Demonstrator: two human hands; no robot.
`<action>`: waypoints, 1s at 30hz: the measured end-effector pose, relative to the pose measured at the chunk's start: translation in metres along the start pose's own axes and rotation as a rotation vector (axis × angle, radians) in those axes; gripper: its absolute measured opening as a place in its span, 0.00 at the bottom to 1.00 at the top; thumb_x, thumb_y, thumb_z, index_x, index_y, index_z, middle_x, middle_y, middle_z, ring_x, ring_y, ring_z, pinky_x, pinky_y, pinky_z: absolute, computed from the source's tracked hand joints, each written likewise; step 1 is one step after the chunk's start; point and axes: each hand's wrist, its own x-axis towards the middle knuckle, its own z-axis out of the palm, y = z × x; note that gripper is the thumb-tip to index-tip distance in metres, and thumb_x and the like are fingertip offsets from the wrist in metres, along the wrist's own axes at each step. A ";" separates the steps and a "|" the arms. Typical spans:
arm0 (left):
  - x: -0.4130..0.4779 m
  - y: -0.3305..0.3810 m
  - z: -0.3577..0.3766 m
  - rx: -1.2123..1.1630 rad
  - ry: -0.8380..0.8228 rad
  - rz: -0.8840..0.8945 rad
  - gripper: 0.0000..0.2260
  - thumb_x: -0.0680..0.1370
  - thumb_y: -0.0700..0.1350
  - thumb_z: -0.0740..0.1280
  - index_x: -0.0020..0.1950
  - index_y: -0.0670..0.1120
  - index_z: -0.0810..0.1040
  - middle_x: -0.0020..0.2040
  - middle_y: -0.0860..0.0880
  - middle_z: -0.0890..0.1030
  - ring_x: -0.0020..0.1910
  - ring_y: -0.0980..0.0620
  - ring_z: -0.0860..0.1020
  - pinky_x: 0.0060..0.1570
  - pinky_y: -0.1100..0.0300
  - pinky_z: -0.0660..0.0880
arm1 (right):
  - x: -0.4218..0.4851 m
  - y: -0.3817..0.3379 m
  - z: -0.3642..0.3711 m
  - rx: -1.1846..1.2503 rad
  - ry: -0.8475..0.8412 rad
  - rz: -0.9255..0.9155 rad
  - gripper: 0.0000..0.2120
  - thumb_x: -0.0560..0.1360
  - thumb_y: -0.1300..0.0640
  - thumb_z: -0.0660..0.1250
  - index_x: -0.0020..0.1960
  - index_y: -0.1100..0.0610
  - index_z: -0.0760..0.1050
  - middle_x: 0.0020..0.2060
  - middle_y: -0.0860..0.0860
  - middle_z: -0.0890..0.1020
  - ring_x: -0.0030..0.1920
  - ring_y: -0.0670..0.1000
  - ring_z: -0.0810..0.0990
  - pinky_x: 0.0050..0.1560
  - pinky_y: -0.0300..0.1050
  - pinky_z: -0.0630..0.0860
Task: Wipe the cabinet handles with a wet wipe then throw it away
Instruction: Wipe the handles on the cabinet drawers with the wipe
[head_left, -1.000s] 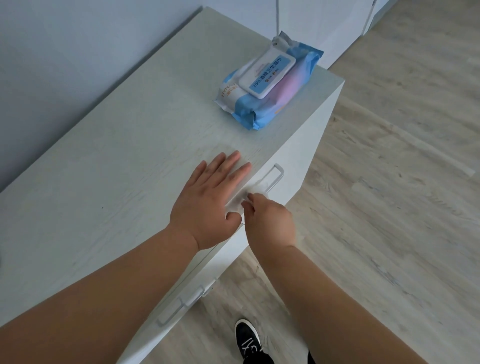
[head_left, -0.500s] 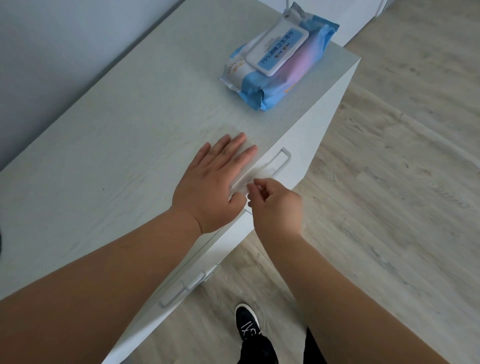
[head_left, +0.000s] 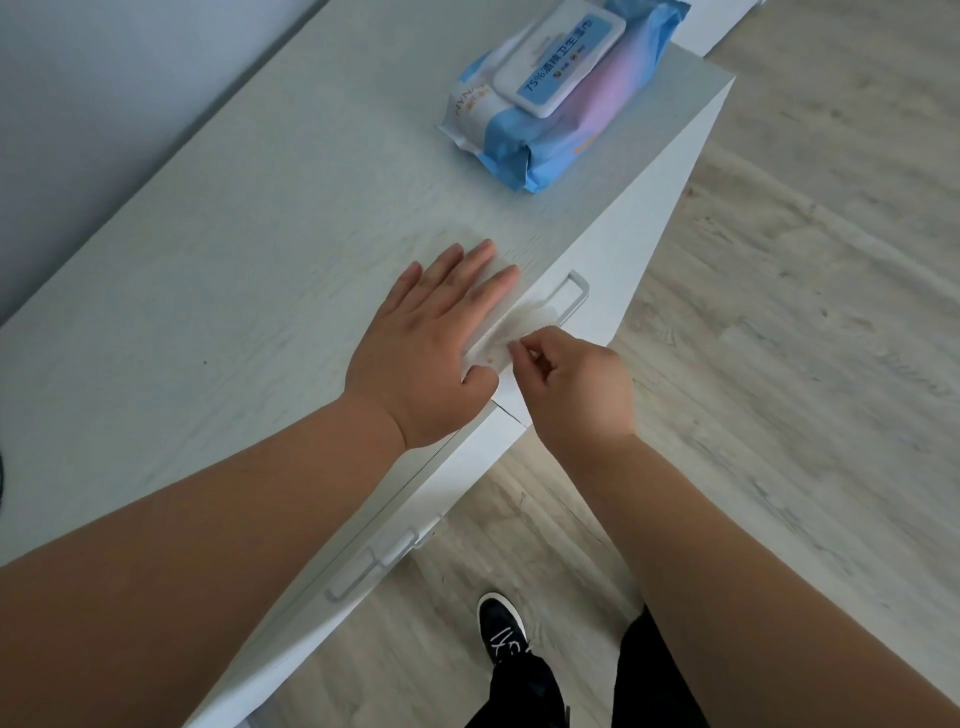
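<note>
The pale wood-grain cabinet top (head_left: 234, 260) fills the left side. The left hand (head_left: 423, 338) lies palm down at its front edge, forearm coming in from 8 o'clock, with straight, slightly spread fingers aimed at 1 o'clock. It pins the wet wipe (head_left: 511, 332) flat and grips nothing.

The wipe is a thin, white, half-translucent sheet, crumpled along its near side. Its visible strip runs long from 8 to 2 o'clock along the front edge, partly under the left fingers.

At the strip's 4 o'clock side, the right hand (head_left: 576, 384) is curled, thumb and forefinger pinching the wipe's edge. A white bar handle (head_left: 574, 299) sits just beyond the wipe at 2 o'clock. A blue wipes pack (head_left: 566, 93) rests at 12 o'clock.
</note>
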 end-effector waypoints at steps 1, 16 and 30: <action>0.000 0.000 0.000 -0.002 0.004 0.001 0.37 0.74 0.52 0.56 0.85 0.55 0.58 0.86 0.52 0.54 0.85 0.50 0.52 0.82 0.44 0.51 | -0.001 -0.002 0.001 0.010 -0.013 0.013 0.10 0.82 0.51 0.68 0.45 0.53 0.82 0.28 0.47 0.80 0.30 0.51 0.77 0.31 0.43 0.72; -0.002 0.002 0.000 0.004 -0.013 0.017 0.37 0.74 0.57 0.54 0.85 0.55 0.56 0.86 0.53 0.52 0.85 0.51 0.50 0.83 0.46 0.48 | -0.026 0.005 0.030 0.297 0.264 0.213 0.02 0.80 0.54 0.71 0.49 0.51 0.80 0.34 0.44 0.83 0.37 0.45 0.82 0.41 0.44 0.79; -0.001 0.000 -0.001 -0.013 -0.029 0.013 0.39 0.73 0.57 0.54 0.85 0.57 0.52 0.86 0.56 0.48 0.84 0.55 0.45 0.83 0.50 0.45 | -0.036 -0.027 0.076 0.978 0.415 0.583 0.09 0.80 0.50 0.72 0.43 0.51 0.77 0.32 0.48 0.83 0.36 0.51 0.82 0.48 0.58 0.81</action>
